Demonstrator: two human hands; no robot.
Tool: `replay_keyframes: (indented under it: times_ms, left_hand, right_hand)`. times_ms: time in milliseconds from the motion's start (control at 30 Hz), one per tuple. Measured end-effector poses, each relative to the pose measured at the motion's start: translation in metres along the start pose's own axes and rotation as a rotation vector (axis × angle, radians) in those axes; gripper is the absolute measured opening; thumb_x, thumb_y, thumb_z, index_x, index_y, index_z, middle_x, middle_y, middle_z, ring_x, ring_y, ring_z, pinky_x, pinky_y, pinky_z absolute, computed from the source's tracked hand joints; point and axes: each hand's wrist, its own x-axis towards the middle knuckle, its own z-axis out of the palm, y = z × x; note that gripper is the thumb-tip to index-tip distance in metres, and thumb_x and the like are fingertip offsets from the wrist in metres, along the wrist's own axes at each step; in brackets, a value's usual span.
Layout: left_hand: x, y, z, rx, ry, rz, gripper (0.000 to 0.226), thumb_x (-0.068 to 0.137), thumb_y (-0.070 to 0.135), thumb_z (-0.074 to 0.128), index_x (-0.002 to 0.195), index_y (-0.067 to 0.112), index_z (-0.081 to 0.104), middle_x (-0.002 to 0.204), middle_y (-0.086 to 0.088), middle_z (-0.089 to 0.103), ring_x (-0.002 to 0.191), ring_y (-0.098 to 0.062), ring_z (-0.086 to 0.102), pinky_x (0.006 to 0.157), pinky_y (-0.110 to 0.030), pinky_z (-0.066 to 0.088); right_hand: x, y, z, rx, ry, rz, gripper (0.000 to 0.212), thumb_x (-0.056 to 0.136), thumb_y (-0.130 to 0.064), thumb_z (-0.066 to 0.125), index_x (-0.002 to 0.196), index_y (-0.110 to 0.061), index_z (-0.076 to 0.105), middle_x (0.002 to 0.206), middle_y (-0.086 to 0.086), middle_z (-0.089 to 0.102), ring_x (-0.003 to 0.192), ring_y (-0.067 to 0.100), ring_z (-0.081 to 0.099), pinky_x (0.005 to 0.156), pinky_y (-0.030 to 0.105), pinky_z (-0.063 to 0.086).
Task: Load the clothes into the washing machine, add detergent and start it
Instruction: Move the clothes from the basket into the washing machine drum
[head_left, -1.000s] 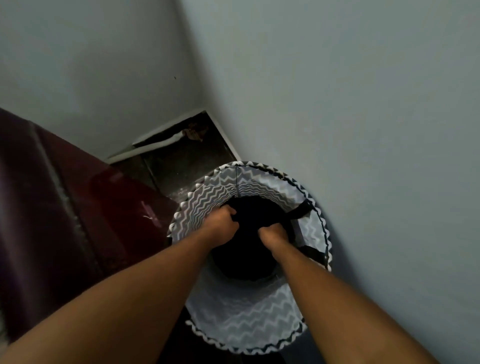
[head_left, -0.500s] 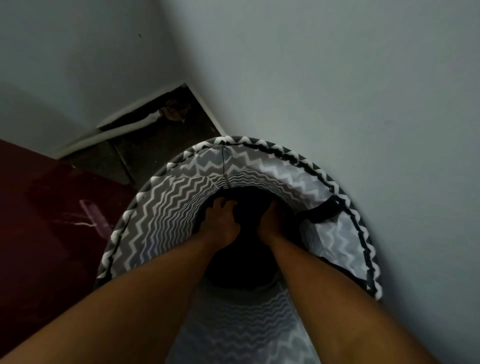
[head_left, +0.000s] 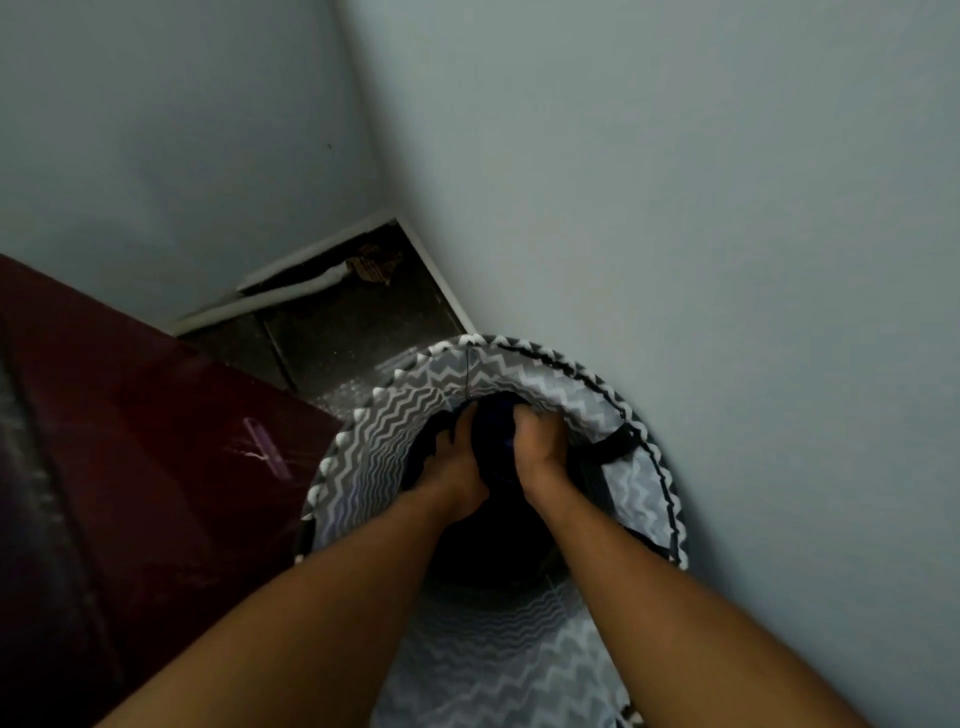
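Note:
A round laundry basket (head_left: 395, 415) with a grey-and-white zigzag lining stands in the corner below me. Dark clothes (head_left: 491, 436) fill its bottom, nearly black in the dim light. Both my arms reach down into the basket. My left hand (head_left: 452, 467) grips the dark bundle from the left, fingers curled into the fabric. On the bundle's right side, my right hand (head_left: 540, 447) clutches it with fingers wrapped over the cloth. The bundle sits between the two hands near the basket's far wall.
A dark maroon glossy surface (head_left: 156, 467) lies to the left of the basket. Grey walls (head_left: 675, 208) meet in a corner behind it. A strip of dark floor (head_left: 337, 332) with a white pipe (head_left: 291, 293) shows in the corner. A black strap (head_left: 613, 447) hangs inside the basket's right rim.
My hands have gathered the dark clothes and lifted them a little toward the basket's far wall. The view has pulled back, with the maroon surface showing more on the left.

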Motion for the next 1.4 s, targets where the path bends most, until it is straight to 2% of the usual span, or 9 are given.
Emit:
replay_keyframes:
  times_ms: [233, 367, 467, 533, 700, 900, 1100, 1233, 1400]
  left_hand:
    - [-0.091, 0.042, -0.075, -0.139, 0.108, 0.148, 0.100, 0.060, 0.022, 0.077, 0.143, 0.044, 0.026, 0.137, -0.013, 0.043, 0.124, -0.036, 0.050, 0.102, -0.047, 0.047]
    - [-0.162, 0.071, -0.115, -0.352, 0.233, 0.329, 0.065, 0.074, 0.021, 0.077, 0.132, 0.023, 0.048, 0.118, 0.000, 0.061, 0.106, -0.016, 0.059, 0.087, -0.029, 0.050]
    - [-0.212, 0.085, -0.137, -0.403, 0.240, 0.375, 0.033, 0.081, 0.019, 0.070, 0.110, 0.026, 0.055, 0.098, 0.004, 0.067, 0.089, -0.013, 0.062, 0.072, -0.024, 0.047]
    - [-0.251, 0.085, -0.157, -0.451, 0.314, 0.396, 0.020, 0.080, 0.021, 0.064, 0.097, 0.027, 0.055, 0.090, 0.004, 0.068, 0.082, -0.013, 0.063, 0.068, -0.026, 0.048]
    - [-0.356, 0.077, -0.225, -0.549, 0.533, 0.478, 0.024, 0.080, 0.007, 0.061, 0.093, 0.027, 0.056, 0.080, 0.006, 0.068, 0.071, -0.006, 0.065, 0.053, -0.010, 0.041]
    - [-0.475, 0.029, -0.309, -0.541, 0.900, 0.493, 0.029, 0.083, -0.004, 0.056, 0.090, 0.024, 0.051, 0.067, 0.012, 0.056, 0.056, 0.005, 0.057, 0.045, -0.006, 0.037]
    - [-0.532, -0.058, -0.338, -0.418, 1.203, 0.289, 0.034, 0.091, 0.008, 0.059, 0.122, 0.021, 0.054, 0.094, 0.000, 0.067, 0.080, -0.014, 0.063, 0.071, -0.026, 0.053]
    - [-0.544, -0.122, -0.333, -0.372, 1.265, 0.202, 0.037, 0.090, 0.009, 0.060, 0.125, 0.015, 0.052, 0.102, -0.007, 0.064, 0.088, -0.022, 0.064, 0.078, -0.035, 0.055]
    - [-0.523, -0.197, -0.299, -0.376, 1.075, -0.095, 0.043, 0.088, 0.007, 0.060, 0.128, 0.005, 0.044, 0.120, -0.019, 0.050, 0.103, -0.037, 0.058, 0.086, -0.043, 0.049]
  right_hand:
    - [-0.109, -0.104, -0.032, -0.032, 0.001, -0.244, 0.048, 0.072, -0.035, 0.046, 0.071, 0.005, 0.071, 0.068, 0.019, 0.066, 0.068, 0.030, 0.061, 0.063, 0.037, 0.045]
    - [-0.174, -0.161, -0.047, -0.039, -0.015, -0.433, 0.033, 0.069, -0.030, 0.045, 0.046, -0.008, 0.046, 0.049, 0.011, 0.047, 0.048, 0.022, 0.041, 0.054, 0.038, 0.033]
    - [-0.203, -0.190, -0.058, 0.056, -0.019, -0.476, 0.047, 0.068, -0.028, 0.047, 0.063, 0.018, 0.052, 0.057, 0.031, 0.047, 0.053, 0.020, 0.041, 0.050, 0.043, 0.034]
    - [-0.237, -0.216, -0.059, 0.133, -0.062, -0.498, 0.050, 0.064, -0.031, 0.049, 0.069, 0.020, 0.049, 0.056, 0.020, 0.044, 0.057, 0.022, 0.040, 0.052, 0.051, 0.037]
    - [-0.337, -0.287, -0.050, 0.314, -0.285, -0.633, 0.047, 0.065, -0.026, 0.051, 0.064, 0.020, 0.042, 0.053, 0.021, 0.043, 0.054, 0.029, 0.036, 0.048, 0.051, 0.034]
    - [-0.475, -0.346, -0.006, 0.389, -0.537, -0.981, 0.029, 0.074, -0.012, 0.048, 0.047, -0.016, 0.036, 0.047, 0.002, 0.029, 0.048, 0.014, 0.025, 0.045, 0.036, 0.017]
    - [-0.559, -0.343, 0.073, 0.340, -0.739, -1.079, 0.037, 0.079, -0.013, 0.048, 0.058, 0.018, 0.049, 0.049, 0.006, 0.040, 0.048, 0.015, 0.036, 0.045, 0.024, 0.028]
    - [-0.589, -0.317, 0.119, 0.185, -0.841, -1.101, 0.034, 0.080, -0.015, 0.047, 0.047, -0.023, 0.042, 0.043, -0.011, 0.038, 0.043, 0.003, 0.033, 0.043, 0.025, 0.026]
    - [-0.575, -0.262, 0.174, -0.291, -0.863, -1.094, 0.037, 0.088, -0.016, 0.054, 0.053, -0.022, 0.042, 0.050, -0.005, 0.042, 0.048, 0.010, 0.036, 0.049, 0.026, 0.028]
